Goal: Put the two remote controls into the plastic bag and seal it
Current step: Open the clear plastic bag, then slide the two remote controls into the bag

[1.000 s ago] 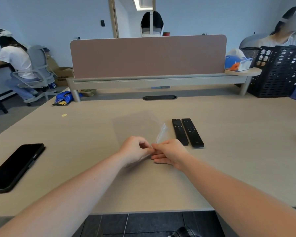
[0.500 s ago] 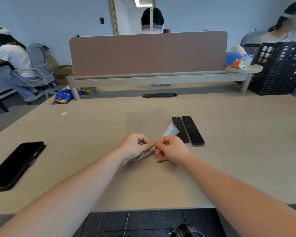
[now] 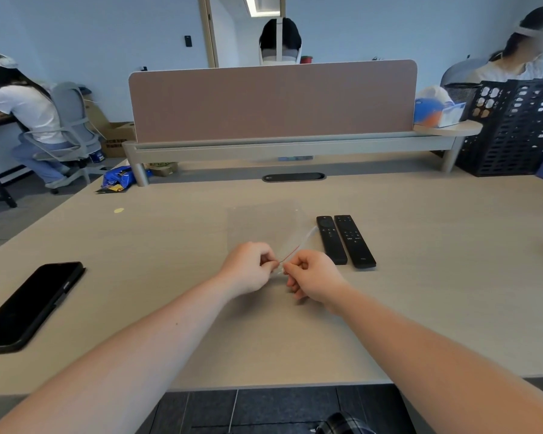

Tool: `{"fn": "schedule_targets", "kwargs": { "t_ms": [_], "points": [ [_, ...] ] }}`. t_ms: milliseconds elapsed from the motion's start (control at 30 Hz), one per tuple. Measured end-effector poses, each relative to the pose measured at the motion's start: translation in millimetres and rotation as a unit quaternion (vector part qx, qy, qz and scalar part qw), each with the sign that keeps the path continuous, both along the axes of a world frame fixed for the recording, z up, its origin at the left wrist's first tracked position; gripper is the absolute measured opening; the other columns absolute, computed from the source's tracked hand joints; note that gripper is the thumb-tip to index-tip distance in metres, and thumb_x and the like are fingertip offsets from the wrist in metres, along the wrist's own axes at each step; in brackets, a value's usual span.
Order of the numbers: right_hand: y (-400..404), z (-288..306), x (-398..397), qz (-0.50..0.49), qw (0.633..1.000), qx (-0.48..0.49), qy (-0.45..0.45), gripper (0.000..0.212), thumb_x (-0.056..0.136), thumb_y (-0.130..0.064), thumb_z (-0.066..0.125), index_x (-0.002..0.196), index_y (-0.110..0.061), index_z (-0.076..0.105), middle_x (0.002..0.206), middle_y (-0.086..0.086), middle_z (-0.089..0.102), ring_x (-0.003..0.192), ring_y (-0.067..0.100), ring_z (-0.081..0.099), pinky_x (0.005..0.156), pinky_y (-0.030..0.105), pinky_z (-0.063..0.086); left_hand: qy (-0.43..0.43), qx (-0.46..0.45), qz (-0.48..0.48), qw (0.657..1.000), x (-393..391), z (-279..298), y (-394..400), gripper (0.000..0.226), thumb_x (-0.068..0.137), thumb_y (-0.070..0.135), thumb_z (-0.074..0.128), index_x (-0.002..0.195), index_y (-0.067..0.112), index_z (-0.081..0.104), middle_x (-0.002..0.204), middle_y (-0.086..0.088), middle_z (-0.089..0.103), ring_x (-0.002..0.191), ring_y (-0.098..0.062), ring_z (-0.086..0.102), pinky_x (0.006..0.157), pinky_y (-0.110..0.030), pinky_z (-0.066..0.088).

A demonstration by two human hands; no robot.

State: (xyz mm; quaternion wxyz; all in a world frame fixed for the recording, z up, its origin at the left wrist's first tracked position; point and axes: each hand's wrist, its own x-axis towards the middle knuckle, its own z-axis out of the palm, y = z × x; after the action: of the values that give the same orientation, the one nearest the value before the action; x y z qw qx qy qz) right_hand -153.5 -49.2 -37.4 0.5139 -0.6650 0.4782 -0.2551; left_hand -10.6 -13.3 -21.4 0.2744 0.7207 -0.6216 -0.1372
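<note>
A clear plastic bag [image 3: 264,227] with a red zip line lies flat on the wooden desk, its near edge lifted. My left hand [image 3: 248,266] and my right hand [image 3: 311,275] both pinch that near edge, fingertips almost touching. Two black remote controls lie side by side just right of the bag: the shorter remote [image 3: 331,239] nearer the bag, the longer remote [image 3: 355,241] beside it. Both remotes are outside the bag.
A black phone [image 3: 29,305] lies face up at the desk's left. A brown divider panel [image 3: 273,100] on a raised shelf closes off the back. A black crate [image 3: 514,126] stands at the far right. People sit at other desks.
The bag's mouth edge has been lifted off the desk and my hands have drawn slightly apart along it. The remotes have not moved.
</note>
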Motion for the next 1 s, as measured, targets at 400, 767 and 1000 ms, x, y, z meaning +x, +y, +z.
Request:
{"fn": "schedule_targets", "kwargs": {
  "t_ms": [400,767,1000],
  "points": [
    [-4,6,-6,-0.048,0.995,0.007,0.087,0.019,0.079,-0.011,0.054,0.061,-0.009,0.049,0.053,0.009,0.051,0.042,0.02,0.039,0.045,0.023,0.034,0.006,-0.195,0.205,0.959,53,31,-4,0.011,0.084,0.007,0.053,0.081,0.006,0.064,0.085,-0.013,0.068,0.081,-0.032,0.058,0.067,-0.029,0.039],
    [-6,10,-18,-0.147,0.978,-0.134,0.065,0.038,0.091,-0.035,0.052,0.065,-0.008,0.049,0.062,0.007,0.054,0.063,0.027,0.05,0.054,0.028,0.038,-0.028,-0.106,0.058,0.992,22,26,5,0.013,0.077,0.01,0.063,0.074,0.021,0.057,0.074,0.002,0.061,0.079,-0.029,0.063,0.074,-0.037,0.053],
    [-20,-1,-29,-0.111,0.882,-0.259,0.378,0.026,0.098,-0.029,0.042,0.109,-0.008,0.052,0.114,0.011,0.052,0.083,0.03,0.058,0.06,0.03,0.039,-0.035,-0.077,0.043,0.996,20,21,5,0.011,0.079,0.011,0.064,0.085,0.015,0.071,0.087,-0.003,0.075,0.084,-0.021,0.066,0.076,-0.027,0.049]
  ]
}}
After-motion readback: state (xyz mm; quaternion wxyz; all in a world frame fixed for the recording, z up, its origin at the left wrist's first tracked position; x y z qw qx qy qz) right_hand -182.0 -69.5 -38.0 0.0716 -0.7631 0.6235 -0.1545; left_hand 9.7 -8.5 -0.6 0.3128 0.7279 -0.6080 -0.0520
